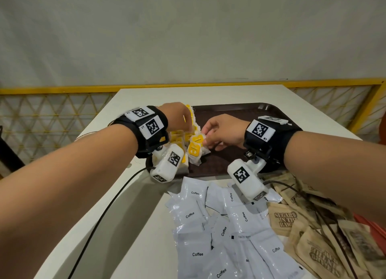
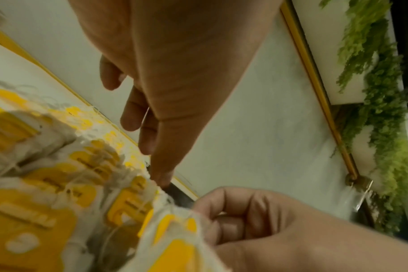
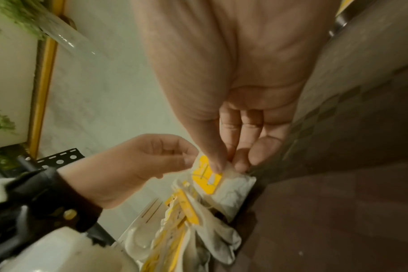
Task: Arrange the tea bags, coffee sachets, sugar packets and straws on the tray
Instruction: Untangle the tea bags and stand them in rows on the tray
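Observation:
A heap of white tea bags (image 1: 193, 152) with yellow tags lies on the left part of the dark brown tray (image 1: 231, 115). My right hand (image 1: 205, 139) pinches one tea bag (image 3: 232, 187) by its top edge between thumb and fingers, at the right side of the heap. My left hand (image 1: 188, 130) hovers over the heap (image 2: 58, 184) with fingers loosely curled. Its thumb tip touches the topmost bags and I see nothing gripped in it. White coffee sachets (image 1: 219, 232) and brown sugar packets (image 1: 302, 226) lie on the table in front of the tray. No straws are in view.
The tray sits on a white table (image 1: 129, 195) whose far edge meets a yellow railing (image 1: 62, 89). A black cable (image 1: 104, 212) runs across the table's left side. Something red-orange (image 1: 371, 226) shows at the right edge.

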`<action>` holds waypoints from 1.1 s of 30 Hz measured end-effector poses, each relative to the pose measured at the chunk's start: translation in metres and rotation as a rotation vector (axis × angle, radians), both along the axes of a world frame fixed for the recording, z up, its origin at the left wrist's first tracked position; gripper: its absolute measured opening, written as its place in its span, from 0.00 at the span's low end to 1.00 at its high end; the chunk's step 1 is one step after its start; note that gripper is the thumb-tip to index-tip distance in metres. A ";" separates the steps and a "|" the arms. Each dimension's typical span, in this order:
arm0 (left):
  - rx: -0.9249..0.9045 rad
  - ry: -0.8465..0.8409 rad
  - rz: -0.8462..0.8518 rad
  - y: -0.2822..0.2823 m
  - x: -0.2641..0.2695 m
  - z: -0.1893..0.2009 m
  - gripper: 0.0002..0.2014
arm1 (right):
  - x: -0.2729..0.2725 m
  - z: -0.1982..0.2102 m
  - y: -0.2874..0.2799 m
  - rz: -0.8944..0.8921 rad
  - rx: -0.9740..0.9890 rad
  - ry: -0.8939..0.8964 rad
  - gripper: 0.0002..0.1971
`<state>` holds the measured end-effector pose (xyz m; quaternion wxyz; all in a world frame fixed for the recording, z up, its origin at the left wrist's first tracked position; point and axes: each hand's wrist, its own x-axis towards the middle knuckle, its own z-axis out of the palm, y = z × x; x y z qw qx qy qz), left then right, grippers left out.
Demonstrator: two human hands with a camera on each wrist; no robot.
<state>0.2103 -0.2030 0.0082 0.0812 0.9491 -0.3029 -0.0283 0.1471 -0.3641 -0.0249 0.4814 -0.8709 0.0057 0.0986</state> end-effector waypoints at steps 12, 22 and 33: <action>0.102 0.175 -0.233 0.010 -0.025 0.001 0.06 | 0.003 -0.002 0.001 0.012 -0.024 -0.001 0.05; -0.057 0.239 -0.212 0.011 -0.035 -0.004 0.05 | -0.004 0.005 0.003 0.067 0.009 0.093 0.08; -0.037 0.108 -0.047 0.008 -0.028 -0.014 0.11 | -0.007 0.003 0.001 -0.048 0.126 0.093 0.05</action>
